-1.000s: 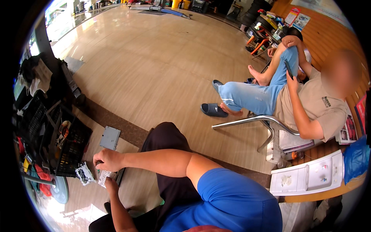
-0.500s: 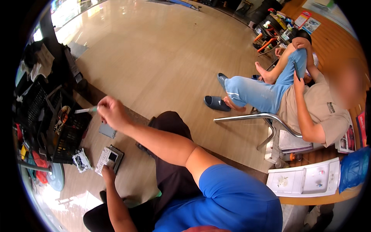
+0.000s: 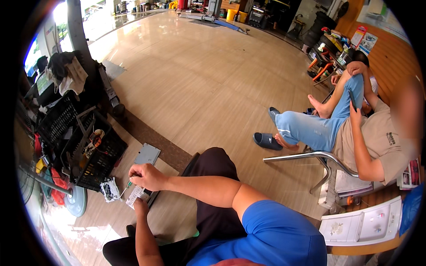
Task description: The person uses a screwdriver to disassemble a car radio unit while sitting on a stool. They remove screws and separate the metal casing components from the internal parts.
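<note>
My left hand (image 3: 141, 207) holds a small white and grey electrical unit (image 3: 136, 196) just above the floor. My right hand (image 3: 147, 177) is closed around a thin screwdriver with a green handle (image 3: 126, 189), and its tip points down at the unit's left edge. A small white component (image 3: 109, 189) lies on the floor just left of the unit. A grey metal plate (image 3: 147, 154) lies flat beyond my right hand. My knee in dark trousers (image 3: 213, 166) is to the right.
Black plastic crates (image 3: 91, 153) full of tools and wires stand at the left, with a fan base (image 3: 74, 200) below them. Another person (image 3: 355, 133) sits on a metal chair (image 3: 310, 157) at the right holding a phone, a dark slipper (image 3: 266, 141) by their foot.
My right hand, raised toward the black crates with the tool half a second ago, has come back down to the unit. My left hand has kept the unit low by the floor.
</note>
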The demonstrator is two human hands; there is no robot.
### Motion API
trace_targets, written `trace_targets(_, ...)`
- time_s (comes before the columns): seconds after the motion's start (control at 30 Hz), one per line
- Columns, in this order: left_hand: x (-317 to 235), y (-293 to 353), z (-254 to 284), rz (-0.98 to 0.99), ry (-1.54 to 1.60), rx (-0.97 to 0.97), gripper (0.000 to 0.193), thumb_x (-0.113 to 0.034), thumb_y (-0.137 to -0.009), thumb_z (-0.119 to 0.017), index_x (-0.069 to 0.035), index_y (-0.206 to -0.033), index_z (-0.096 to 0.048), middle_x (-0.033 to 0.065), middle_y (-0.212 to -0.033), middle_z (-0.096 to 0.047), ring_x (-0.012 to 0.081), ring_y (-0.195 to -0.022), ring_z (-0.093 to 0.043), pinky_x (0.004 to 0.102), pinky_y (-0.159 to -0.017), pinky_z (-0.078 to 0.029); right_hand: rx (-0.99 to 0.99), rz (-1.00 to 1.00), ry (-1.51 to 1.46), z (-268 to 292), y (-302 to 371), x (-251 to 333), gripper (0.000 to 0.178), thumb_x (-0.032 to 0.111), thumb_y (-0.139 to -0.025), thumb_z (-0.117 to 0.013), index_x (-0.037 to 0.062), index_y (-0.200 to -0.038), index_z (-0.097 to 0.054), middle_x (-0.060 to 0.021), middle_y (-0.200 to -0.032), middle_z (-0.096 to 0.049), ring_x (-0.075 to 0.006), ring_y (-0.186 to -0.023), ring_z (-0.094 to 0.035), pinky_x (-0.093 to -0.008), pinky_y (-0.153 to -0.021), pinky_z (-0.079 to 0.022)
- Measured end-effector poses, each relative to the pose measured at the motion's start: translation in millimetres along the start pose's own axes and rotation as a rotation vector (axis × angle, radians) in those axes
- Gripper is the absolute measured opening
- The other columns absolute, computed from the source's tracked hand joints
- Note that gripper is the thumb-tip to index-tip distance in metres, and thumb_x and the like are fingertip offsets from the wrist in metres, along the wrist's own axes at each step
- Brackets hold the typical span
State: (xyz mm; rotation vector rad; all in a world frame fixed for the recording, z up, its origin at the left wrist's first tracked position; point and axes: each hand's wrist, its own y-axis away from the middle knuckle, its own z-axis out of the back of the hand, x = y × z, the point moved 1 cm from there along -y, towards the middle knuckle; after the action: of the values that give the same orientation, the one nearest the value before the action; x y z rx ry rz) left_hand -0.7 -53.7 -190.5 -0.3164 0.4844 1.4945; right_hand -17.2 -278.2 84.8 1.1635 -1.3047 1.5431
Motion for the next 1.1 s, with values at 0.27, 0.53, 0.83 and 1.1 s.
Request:
trace_targets(0.27, -7, 2, 0, -0.013, -0.011, -0.058, 0.017, -0.009, -0.075, -0.054, 0.006, -0.079, -0.059, 0.029, -0.077, -0.062, 0.0446, -0.076, -0.061, 0.051, -0.071, -0.048, -0.005, -0.001, 0.0, -1, -1, -6, 0.011, 0.009, -0.083, -0.06, -0.0019, -0.085, -0.059, -0.0024, -0.066, -0.058, -0.0062, -0.061, -0.051, -0.025, -0.056, -0.044)
trace_targets(0.53, -3, 2, 0, -0.015, -0.005, 0.01, 0.016, -0.012, -0.079, -0.054, 0.004, -0.079, -0.059, 0.0269, -0.077, -0.062, 0.0427, -0.078, -0.061, 0.0499, -0.071, -0.047, 0.032, -0.037, -0.005, -7, 1, -9, 0.012, 0.011, -0.084, -0.06, -0.0009, -0.086, -0.059, -0.001, -0.067, -0.058, -0.0053, -0.061, -0.05, -0.0244, -0.055, -0.043)
trace_targets(0.83, -17, -3, 6, -0.033, -0.299, 0.194, 0.019, -0.007, -0.081, -0.05, 0.005, -0.095, -0.056, 0.0231, -0.091, -0.063, 0.0357, -0.087, -0.063, 0.0441, -0.076, -0.051, 0.039, -0.009, 0.01, -12, -1, -17, 0.011, 0.01, -0.085, -0.06, 0.0003, -0.089, -0.058, -0.0004, -0.066, -0.057, -0.0049, -0.054, -0.051, -0.0226, -0.048, -0.042)
trace_targets(1.1, -12, 6, 5, 0.076, -0.206, 0.186, 0.018, -0.009, -0.083, -0.049, 0.003, -0.095, -0.056, 0.024, -0.093, -0.064, 0.0379, -0.087, -0.064, 0.046, -0.076, -0.051, 0.108, -0.199, -0.137, -16, 1, -20, 0.011, 0.01, -0.089, -0.057, 0.0003, -0.095, -0.057, 0.0005, -0.07, -0.057, -0.0045, -0.056, -0.052, -0.021, -0.05, -0.042)
